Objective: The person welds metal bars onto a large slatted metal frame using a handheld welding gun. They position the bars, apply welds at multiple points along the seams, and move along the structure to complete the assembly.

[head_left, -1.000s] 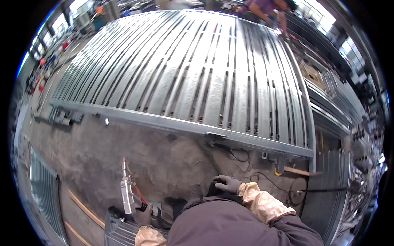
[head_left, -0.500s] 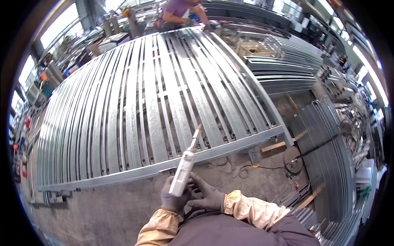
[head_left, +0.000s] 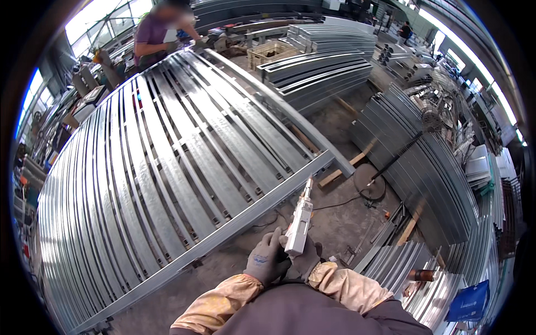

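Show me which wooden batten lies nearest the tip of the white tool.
The batten passing beneath the near end of the slatted metal frame's right rail; the white tool's tip is closest to it, while other battens appear farther off.

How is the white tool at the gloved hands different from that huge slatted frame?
The white tool is small; the slatted frame is far bigger.
The white tool is held up at a slant; the slatted frame lies flat.
The white tool narrows to a point; the slatted frame is silvery and striped with gaps.
Both have straight edges.
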{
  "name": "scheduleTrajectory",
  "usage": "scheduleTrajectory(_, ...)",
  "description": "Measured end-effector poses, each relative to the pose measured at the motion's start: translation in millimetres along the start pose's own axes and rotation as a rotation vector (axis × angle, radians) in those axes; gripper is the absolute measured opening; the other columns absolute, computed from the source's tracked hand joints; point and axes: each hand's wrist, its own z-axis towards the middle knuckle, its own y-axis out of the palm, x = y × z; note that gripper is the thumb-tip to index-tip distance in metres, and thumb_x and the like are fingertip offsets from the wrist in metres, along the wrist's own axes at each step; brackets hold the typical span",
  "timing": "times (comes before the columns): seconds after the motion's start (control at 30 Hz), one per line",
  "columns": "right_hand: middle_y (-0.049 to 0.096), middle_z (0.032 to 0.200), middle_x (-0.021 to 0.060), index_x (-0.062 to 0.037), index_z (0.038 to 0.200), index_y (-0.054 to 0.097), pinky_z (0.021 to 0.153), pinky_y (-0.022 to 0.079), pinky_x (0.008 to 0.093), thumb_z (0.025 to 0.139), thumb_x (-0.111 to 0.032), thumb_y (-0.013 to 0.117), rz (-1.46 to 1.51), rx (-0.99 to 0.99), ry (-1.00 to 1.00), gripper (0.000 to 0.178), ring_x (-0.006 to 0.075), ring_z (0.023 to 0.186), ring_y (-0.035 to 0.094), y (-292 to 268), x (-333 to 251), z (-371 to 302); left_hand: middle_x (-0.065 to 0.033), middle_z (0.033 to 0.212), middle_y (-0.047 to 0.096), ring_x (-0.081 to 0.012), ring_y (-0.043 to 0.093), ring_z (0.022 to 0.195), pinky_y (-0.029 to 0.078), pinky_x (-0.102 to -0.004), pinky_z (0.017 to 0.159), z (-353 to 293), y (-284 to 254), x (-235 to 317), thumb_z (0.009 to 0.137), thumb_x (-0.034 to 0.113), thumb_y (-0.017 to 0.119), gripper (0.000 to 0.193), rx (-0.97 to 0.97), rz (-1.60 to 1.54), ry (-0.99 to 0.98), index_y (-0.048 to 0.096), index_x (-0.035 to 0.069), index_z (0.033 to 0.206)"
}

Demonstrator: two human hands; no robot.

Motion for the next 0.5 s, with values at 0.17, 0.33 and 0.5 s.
scheduleTrajectory(0.17, 0.064, 0.114, 0.01, 0.0023, 0.132, 0.055, 0.081, 0.052, 0.0259, 0.102, -0.016, 0.063, 0.6, -0.063, 0.071, 0.036, 0.0122, 0.093, 0.062, -109.7, 17.8, 55.5, -0.0254, 0.145, 0.051, -0.0402, 0.051, 0.135, 0.042, -0.0442, 0.112, 42.7, 53.7, -16.2, 0.077, 0.047, 0.085, 0.098, -0.037, -0.085, 0.104, 0.041, 0.0, 0.152)
scheduleTrajectory(0.33, 0.068, 0.104, 0.0087, 0.0043, 0.128, 0.058, 0.076, 0.051, 0.0252, 0.105, -0.029, 0.063, 0.318, 0.075, -0.179, 0.041, 0.0098, 0.081, 0.059, -222.6, -31.4, 117.4, -0.0245, 0.146, 0.052, -0.0366, 0.051, 0.136, 0.042, -0.0431, 0.112, 72.2, 141.2, -24.6, 0.085, 0.047, 0.08, 0.09, -0.272, -0.309, -0.203, 0.042, 0.001, 0.152)
scheduleTrajectory(0.5, 0.067, 0.101, 0.0128, 0.006, 0.13, 0.053, 0.069, 0.057, 0.0265, 0.102, -0.051, 0.06, 0.509, 0.076, -0.222, 0.064, 0.0131, 0.083, 0.066, -319.2, -93.0, 174.6, -0.0242, 0.142, 0.055, -0.0368, 0.053, 0.135, 0.043, -0.0424, 0.111, 141.4, 185.4, 36.9, 0.086, 0.044, 0.079, 0.087, -0.288, -0.363, -0.211, 0.042, 0.003, 0.153)
